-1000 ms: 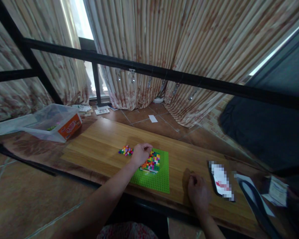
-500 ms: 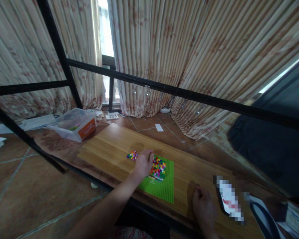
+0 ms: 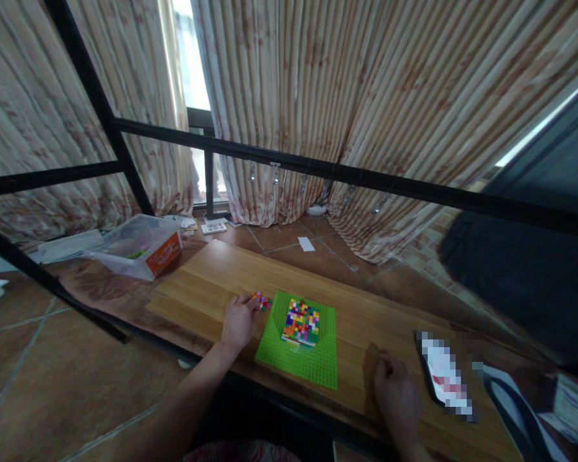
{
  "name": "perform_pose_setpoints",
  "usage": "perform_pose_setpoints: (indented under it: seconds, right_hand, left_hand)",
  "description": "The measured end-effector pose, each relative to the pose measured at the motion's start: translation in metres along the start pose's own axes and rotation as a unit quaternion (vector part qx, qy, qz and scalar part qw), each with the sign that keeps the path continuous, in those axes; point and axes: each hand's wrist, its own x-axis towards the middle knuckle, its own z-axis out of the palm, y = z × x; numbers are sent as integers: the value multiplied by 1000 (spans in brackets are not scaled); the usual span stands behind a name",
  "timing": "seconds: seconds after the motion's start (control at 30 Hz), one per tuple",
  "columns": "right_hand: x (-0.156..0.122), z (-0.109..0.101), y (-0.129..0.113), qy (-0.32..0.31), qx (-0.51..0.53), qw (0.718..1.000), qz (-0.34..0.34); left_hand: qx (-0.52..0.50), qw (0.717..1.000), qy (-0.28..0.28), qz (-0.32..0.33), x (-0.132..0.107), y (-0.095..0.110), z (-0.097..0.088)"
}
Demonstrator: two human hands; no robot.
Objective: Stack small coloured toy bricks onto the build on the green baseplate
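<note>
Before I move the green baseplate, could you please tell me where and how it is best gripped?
I would pinch the green baseplate at its near right corner, coming from the right: it lies flat, the brick patch stops short of that corner, and the right hand is on that side.

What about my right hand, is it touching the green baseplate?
No, bare wooden tabletop shows between your right hand and the green baseplate.
</note>
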Motion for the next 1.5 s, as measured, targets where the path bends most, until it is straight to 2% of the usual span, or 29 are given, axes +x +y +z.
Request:
perform_pose_setpoints:
  seconds: [0.2,0.4,0.57,0.77,0.9,1.0,1.13,1.27,1.5]
  right_hand:
    - [0,1,0,1,8,1000,14]
    - [0,1,1,-1,11,1000,18]
    - [0,2,1,1,17,1000,11]
    - [-1,3,1,21,18,1000,8]
    - [0,2,-2,27,23,999,7]
    - [0,0,-3,23,29,999,9]
    - [0,0,-4,25,31,999,18]
    - [0,1,-4,32,32,999,16]
    - [1,1,-4,27,40,999,16]
  left_hand:
    - [-7,1000,-3,2,3,-2,0]
    - [-32,999,30,25,-2,-9,3]
    - [-33,999,29,28,-3,-11,5]
    - [-47,996,57,41,-6,-11,8]
    - [-132,988,64,50,-5,2,3]
    - [-191,975,60,95,2,20,-6]
    - [-226,967,46,111,13,46,-16]
    - [-244,961,36,128,22,64,-18]
    - [-204,966,-23,159,31,76,-7]
